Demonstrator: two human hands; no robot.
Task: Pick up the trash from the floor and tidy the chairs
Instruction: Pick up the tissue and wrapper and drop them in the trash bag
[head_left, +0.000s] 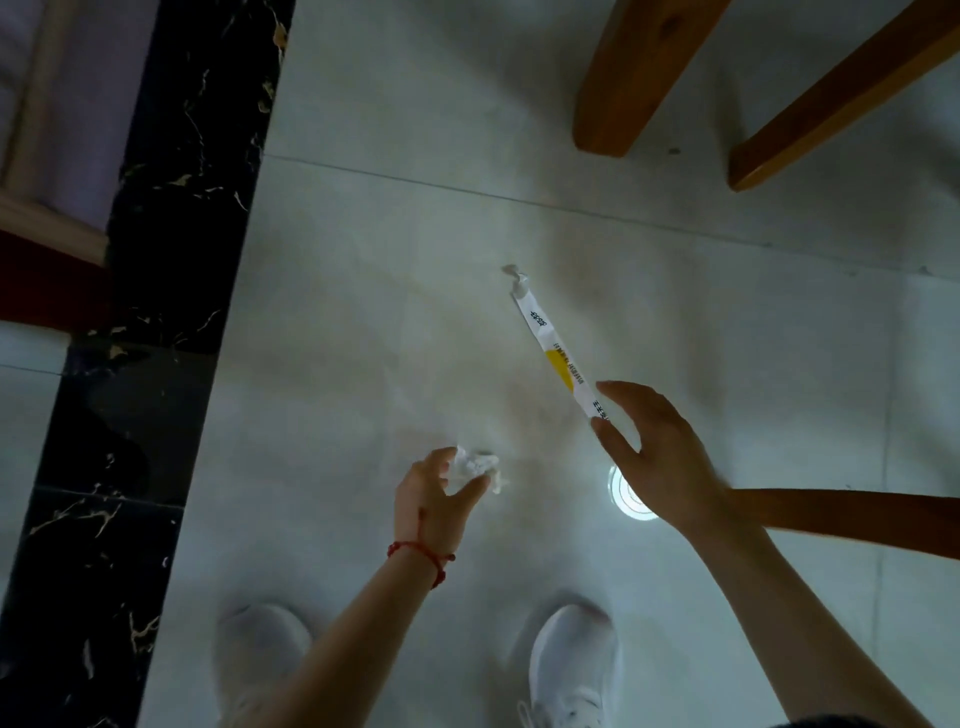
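A crumpled white tissue (477, 464) lies on the pale tiled floor, and my left hand (430, 501), with a red string at the wrist, pinches it between thumb and fingers. A long white wrapper with a yellow patch (553, 349) lies slanted on the floor to the right. My right hand (655, 453) is spread wide, its thumb and fingers either side of the wrapper's near end without closing on it. Two wooden chair legs (631, 78) (836, 104) stand at the top right. A third wooden piece (862, 515) crosses behind my right wrist.
A black marble strip (156, 291) runs down the left of the floor, with a wooden frame (47, 213) beyond it. My two white shoes (571, 670) (260, 654) stand at the bottom. A round lamp reflection (629, 501) shines under my right hand.
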